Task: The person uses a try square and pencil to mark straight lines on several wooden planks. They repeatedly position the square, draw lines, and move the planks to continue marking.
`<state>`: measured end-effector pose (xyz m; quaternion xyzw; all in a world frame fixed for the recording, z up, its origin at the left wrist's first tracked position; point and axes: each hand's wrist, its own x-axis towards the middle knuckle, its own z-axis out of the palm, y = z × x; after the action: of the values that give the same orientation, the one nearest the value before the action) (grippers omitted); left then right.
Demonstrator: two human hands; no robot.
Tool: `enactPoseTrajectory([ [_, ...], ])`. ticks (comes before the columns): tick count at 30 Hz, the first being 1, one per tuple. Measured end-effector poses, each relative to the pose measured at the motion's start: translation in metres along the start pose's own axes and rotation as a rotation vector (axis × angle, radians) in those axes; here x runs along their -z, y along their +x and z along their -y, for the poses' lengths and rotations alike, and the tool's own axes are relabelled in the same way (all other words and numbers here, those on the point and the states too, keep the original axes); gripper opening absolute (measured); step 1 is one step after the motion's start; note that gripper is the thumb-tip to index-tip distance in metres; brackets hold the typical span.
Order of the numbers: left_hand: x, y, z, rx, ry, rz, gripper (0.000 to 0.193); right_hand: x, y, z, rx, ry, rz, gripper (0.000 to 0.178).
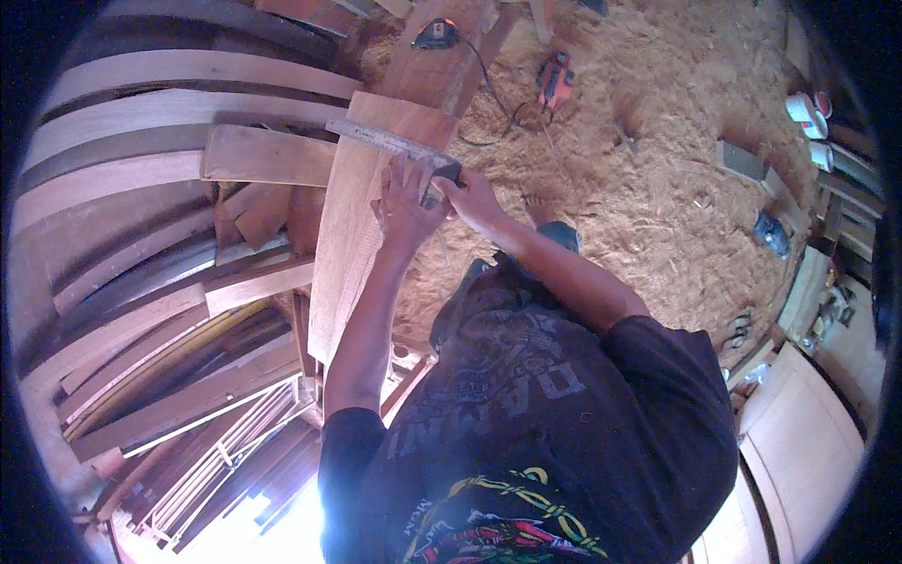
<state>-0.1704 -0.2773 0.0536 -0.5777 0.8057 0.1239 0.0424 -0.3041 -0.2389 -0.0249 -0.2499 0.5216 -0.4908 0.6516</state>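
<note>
A wooden board (348, 244) runs lengthwise in front of me, its far part under a carpenter's square. The square's metal blade (381, 138) lies across the board, and its dark stock (445, 169) is at the right edge. My left hand (410, 202) rests on the board just below the blade, fingers stretched out toward it. Beside it, my right hand (473, 200) closes around the stock, thumb toward the left hand. The hands nearly touch, so the small parts between them are partly hidden.
A dark power tool (436, 36) with a cord sits on a plank beyond the board. Right of it, a red power tool (554, 83) lies on the shavings-covered floor (658, 113). Curved planks (188, 108) are stacked left. White buckets (803, 113) stand far right.
</note>
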Motion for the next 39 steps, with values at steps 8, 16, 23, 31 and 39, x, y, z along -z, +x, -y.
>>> enactPoseTrajectory([
  [8, 0.000, -0.001, -0.003, 0.044, -0.082, 0.033, 0.089, 0.064, -0.016, 0.039, 0.261, -0.095, -0.163, 0.035],
  [16, 0.007, -0.005, -0.011, 0.100, -0.161, 0.078, 0.086, 0.032, 0.035, 0.138, 0.507, -0.754, 0.180, 0.038],
  [23, 0.005, -0.007, -0.008, 0.081, -0.144, 0.044, 0.087, 0.003, 0.068, 0.156, 0.392, -0.590, 0.287, 0.039],
  [31, 0.004, -0.006, -0.010, 0.074, -0.123, 0.022, 0.088, -0.010, 0.086, 0.148, 0.452, -0.848, 0.291, 0.037],
  [39, -0.003, -0.008, -0.008, 0.061, -0.177, -0.033, 0.090, 0.047, 0.043, 0.156, 0.681, -1.022, 0.455, 0.022],
])
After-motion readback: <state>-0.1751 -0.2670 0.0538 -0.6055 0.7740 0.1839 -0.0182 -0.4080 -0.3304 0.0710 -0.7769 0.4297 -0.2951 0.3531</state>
